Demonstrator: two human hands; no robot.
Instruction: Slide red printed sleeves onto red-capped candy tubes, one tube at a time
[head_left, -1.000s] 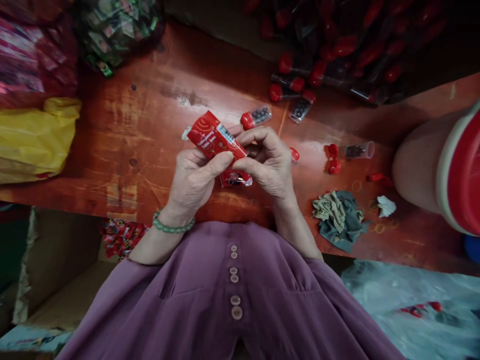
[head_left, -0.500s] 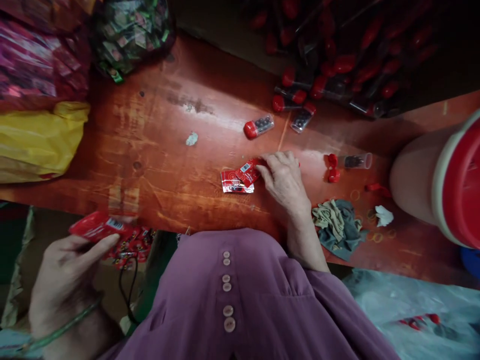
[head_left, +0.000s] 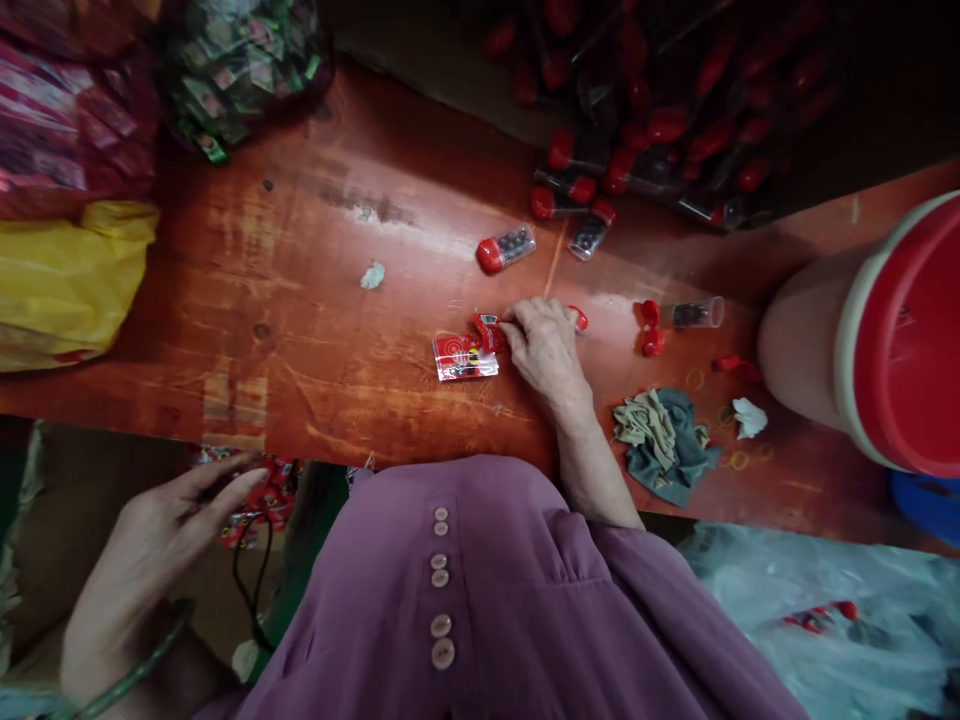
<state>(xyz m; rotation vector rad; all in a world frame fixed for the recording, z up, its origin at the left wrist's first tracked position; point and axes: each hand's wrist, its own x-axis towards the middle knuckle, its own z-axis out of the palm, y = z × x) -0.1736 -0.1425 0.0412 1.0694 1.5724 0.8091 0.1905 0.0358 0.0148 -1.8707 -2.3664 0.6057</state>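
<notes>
My right hand (head_left: 545, 345) rests on the red-brown wooden table (head_left: 322, 330), fingertips pinching a small red packet (head_left: 487, 330). Just left of it lies another red packet with a clear window (head_left: 464, 357). My left hand (head_left: 161, 545) hangs below the table's edge at lower left, fingers spread and empty, over a pile of red packets in a cardboard box (head_left: 251, 495). A red-capped clear tube of dark beads (head_left: 507, 248) lies beyond my right hand.
More red-capped tubes (head_left: 600, 190) spill from a heap at the back. An uncapped tube (head_left: 694, 313) and loose red caps (head_left: 649, 328) lie to the right, near a crumpled cloth (head_left: 664, 435) and a big red-lidded jar (head_left: 885, 335). A yellow bag (head_left: 64, 280) sits at the left.
My left hand carried a red packet from the table down to the box and let it go; it is now empty. My right hand dropped to the table and took hold of another packet.
</notes>
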